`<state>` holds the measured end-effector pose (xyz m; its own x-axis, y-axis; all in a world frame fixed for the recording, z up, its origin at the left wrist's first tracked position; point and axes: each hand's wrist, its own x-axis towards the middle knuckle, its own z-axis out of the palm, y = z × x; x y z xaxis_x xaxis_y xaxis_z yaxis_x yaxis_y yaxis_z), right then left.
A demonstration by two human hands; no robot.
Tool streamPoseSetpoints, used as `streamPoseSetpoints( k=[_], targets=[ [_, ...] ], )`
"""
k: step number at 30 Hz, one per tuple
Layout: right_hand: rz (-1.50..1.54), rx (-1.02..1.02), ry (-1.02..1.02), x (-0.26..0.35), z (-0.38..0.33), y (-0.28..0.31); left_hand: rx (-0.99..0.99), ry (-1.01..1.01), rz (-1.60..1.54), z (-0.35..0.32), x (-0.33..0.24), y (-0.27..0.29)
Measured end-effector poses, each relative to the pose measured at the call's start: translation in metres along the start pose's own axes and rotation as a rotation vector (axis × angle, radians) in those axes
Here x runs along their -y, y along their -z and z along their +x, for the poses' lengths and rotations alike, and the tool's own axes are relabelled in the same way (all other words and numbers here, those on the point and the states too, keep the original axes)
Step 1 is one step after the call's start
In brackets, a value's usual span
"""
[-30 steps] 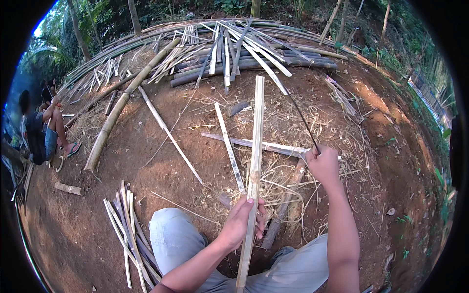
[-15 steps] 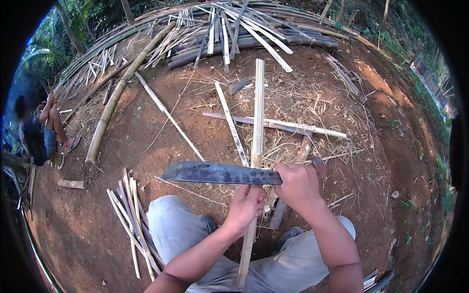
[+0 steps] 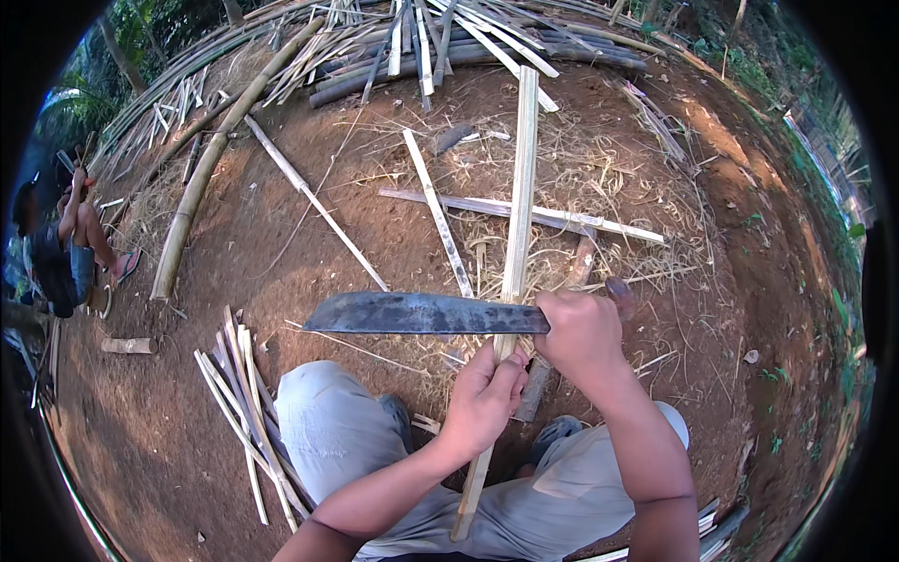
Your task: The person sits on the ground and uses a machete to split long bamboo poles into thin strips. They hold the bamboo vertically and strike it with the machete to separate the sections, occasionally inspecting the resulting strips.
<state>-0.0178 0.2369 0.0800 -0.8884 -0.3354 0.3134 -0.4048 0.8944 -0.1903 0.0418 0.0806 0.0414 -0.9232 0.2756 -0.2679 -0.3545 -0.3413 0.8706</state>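
Observation:
A machete (image 3: 421, 315) with a broad, dark-stained blade lies crosswise over a long pale bamboo strip (image 3: 520, 206). My right hand (image 3: 581, 332) is closed around the machete's handle, whose reddish end shows past my fist. Just below the blade, my left hand (image 3: 489, 393) grips the bamboo strip. The strip's lower end rests between my thighs, and its upper end points away from me, leaning slightly right. Whether the blade's edge is cutting into the strip cannot be seen clearly.
Split bamboo strips (image 3: 248, 412) lie in a bundle by my left knee. Crossed strips (image 3: 562, 220) and curly shavings (image 3: 599, 183) cover the ground ahead. A thick bamboo pole (image 3: 201, 197) stretches along the left. Another person (image 3: 61, 239) sits at far left. Poles are piled behind.
The bamboo strip's upper end has swung to the right and further away. My left hand has moved slightly right and down along with it, while the machete has shifted slightly upward.

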Motion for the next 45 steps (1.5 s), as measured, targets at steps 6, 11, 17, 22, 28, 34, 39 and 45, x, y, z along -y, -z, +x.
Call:
streamPoseSetpoints(
  k=[6, 11, 17, 22, 28, 34, 39, 45],
  targets=[
    [0.008, -0.041, 0.108, 0.005, 0.001, -0.005, -0.161, -0.264, 0.409, -0.015, 0.006, -0.014],
    [0.038, -0.111, 0.191, -0.008, 0.005, -0.016, -0.180, -0.289, 0.512, -0.019, 0.002, -0.021],
    [-0.116, -0.156, -0.058, -0.067, 0.033, -0.012, -0.171, -0.204, 0.431, -0.015, 0.009, -0.022],
    [-0.136, -0.127, -0.177, -0.080, 0.034, 0.010, -0.171, -0.219, 0.443, -0.009, 0.013, -0.020],
    [-0.202, -0.092, 0.167, -0.072, 0.038, -0.014, -0.178, -0.191, 0.471, -0.006, 0.017, -0.027],
    [-0.032, -0.066, -0.520, -0.103, 0.074, 0.022, -0.110, -0.189, 0.507, 0.000, 0.021, -0.035],
    [-0.151, -0.035, -0.295, -0.109, 0.089, 0.018, -0.105, -0.149, 0.501, -0.005, 0.024, -0.037],
    [0.108, -0.434, -0.748, -0.194, 0.064, 0.009, 0.029, -0.064, 0.295, 0.006, 0.025, -0.024]
  ],
)
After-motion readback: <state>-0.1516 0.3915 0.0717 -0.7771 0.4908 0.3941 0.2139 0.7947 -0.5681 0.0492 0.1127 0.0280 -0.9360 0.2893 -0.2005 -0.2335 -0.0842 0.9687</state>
